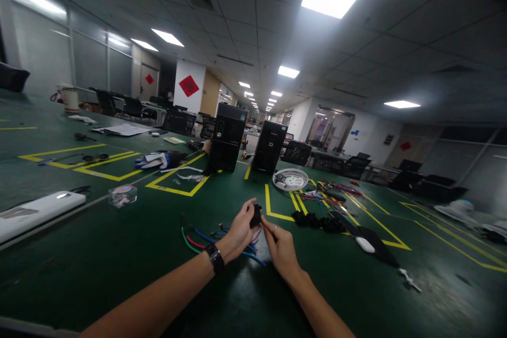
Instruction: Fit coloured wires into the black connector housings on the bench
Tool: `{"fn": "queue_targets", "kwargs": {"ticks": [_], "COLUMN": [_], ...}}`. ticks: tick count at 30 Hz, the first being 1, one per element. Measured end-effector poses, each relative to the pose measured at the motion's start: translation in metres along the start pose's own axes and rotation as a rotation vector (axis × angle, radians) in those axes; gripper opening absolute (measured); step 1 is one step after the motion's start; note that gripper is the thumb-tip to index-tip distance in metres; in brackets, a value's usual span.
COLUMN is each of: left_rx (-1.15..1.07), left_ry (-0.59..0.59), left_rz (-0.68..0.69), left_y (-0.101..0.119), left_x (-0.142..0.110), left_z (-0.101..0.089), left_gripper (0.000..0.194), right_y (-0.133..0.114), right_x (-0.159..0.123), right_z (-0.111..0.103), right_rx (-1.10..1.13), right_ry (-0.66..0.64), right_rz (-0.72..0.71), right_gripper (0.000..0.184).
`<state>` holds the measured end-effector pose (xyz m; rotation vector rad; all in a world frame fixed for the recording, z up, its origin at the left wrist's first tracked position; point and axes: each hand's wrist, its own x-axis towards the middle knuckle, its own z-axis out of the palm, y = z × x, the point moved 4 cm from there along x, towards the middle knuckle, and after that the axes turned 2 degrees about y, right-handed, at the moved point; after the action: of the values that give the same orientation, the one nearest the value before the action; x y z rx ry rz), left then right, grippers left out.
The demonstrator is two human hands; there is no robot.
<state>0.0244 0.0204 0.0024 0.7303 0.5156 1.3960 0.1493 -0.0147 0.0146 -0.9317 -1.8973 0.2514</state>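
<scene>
Black part [256,215], one: in the grip, held up above the green table [138,280].

Left hand [237,232], one: I have its fingers closed round the black part, pinching it. One black watch [215,259] on the wrist.

Right hand [282,247], one: thumb and index finger drawn close together at the part's lower right edge; I cannot tell whether they pinch a small piece there. One ring [276,228].

Loose cables [256,259], several, blue, green and red: beneath and left of the grip, overlapping, exact count unclear.

Black pieces [317,221], a row, too merged to count: right of the grip.

White mouse-like item [365,244], one: farther right.

White round basket [306,178], one: beyond the grip, to its right.

Computer towers [225,142], two, black, upright: beyond the grip, apart from each other.

Clear box [122,196], one: well left of the grip.
</scene>
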Motion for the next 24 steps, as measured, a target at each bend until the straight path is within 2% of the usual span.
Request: {"fn": "queue_targets", "kwargs": {"ticks": [2,4,6,8,11,14,16,19,21,23,24], "left_rx": [0.104,0.290,0.452,0.529,0.585,0.631,0.563,0.280,0.081,-0.045,-0.062], "left_ry": [-0.045,-0.059,-0.014,0.049,0.067,0.029,0.013,0.026,0.163,0.395,0.447], "left_rz": [0.057,0.182,0.300,0.336,0.364,0.391,0.307,0.212,0.282,0.395,0.423], "left_y": [0.008,0.018,0.026,0.029,0.029,0.023,0.014,0.011,0.026,0.051,0.063], "left_x": [0.000,0.000,0.000,0.001,0.004,0.007,0.010,0.018,0.027,0.034,0.039], "left_z": [0.002,0.003,0.003,0.000,-0.007,-0.012,-0.012,-0.006,-0.010,-0.029,-0.039], "left_gripper": [0.045,0.044,0.044,0.046,0.046,0.045,0.048,0.050,0.043,0.031,0.028], "right_y": [-0.002,-0.005,-0.007,-0.008,-0.007,-0.010,-0.016,-0.028,-0.033,-0.032,-0.029], "right_x": [0.003,0.005,0.005,0.004,0.004,0.018,0.033,0.044,0.035,0.016,0.006], "right_z": [-0.002,-0.003,-0.001,0.004,0.010,0.004,-0.008,-0.020,-0.019,-0.010,-0.004], "right_rx": [0.022,0.029,0.031,0.038,-0.031,-0.127,-0.140,-0.185,-0.251,-0.307,-0.315], "right_ry": [-0.002,0.005,0.021,0.032,-0.041,-0.164,-0.220,-0.232,-0.210,-0.243,-0.281], "right_rz": [0.027,0.065,0.121,0.183,0.217,0.183,0.161,0.142,0.138,0.139,0.145], "right_gripper": [0.032,0.030,0.029,0.030,0.035,0.039,0.038,0.035,0.038,0.043,0.044]}}
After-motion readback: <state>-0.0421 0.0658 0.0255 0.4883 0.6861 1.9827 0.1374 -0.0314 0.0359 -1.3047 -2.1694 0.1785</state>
